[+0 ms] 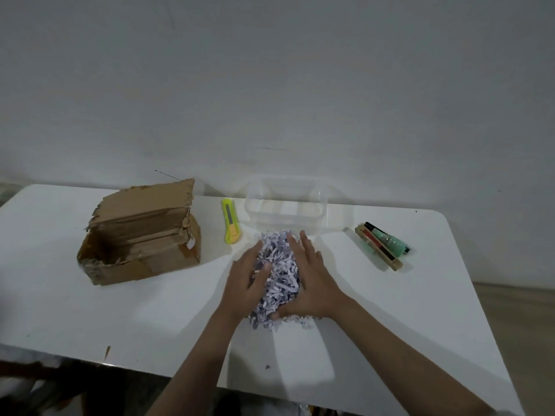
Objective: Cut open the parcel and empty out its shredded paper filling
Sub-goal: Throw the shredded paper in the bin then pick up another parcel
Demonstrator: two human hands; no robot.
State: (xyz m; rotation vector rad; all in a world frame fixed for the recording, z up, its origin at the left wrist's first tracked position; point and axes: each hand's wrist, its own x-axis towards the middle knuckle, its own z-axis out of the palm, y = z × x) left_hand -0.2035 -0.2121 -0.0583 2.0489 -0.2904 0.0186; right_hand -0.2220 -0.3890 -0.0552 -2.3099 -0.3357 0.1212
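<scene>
The cardboard parcel (141,235) sits cut open. Left hand (247,277) and right hand (312,280), fingers spread, cup the shredded paper (279,265) on the table (120,319). Nearly done.

We are looking at a white table (90,319) carrying an opened cardboard box (141,235), a yellow utility knife (230,221), a clear plastic tub (286,210), a shredded paper pile (277,274), and what may be markers (383,244) lying on a wooden strip.

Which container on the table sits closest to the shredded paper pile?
The clear plastic tub, just behind the pile; the torn cardboard parcel stands well off to the left.
</scene>
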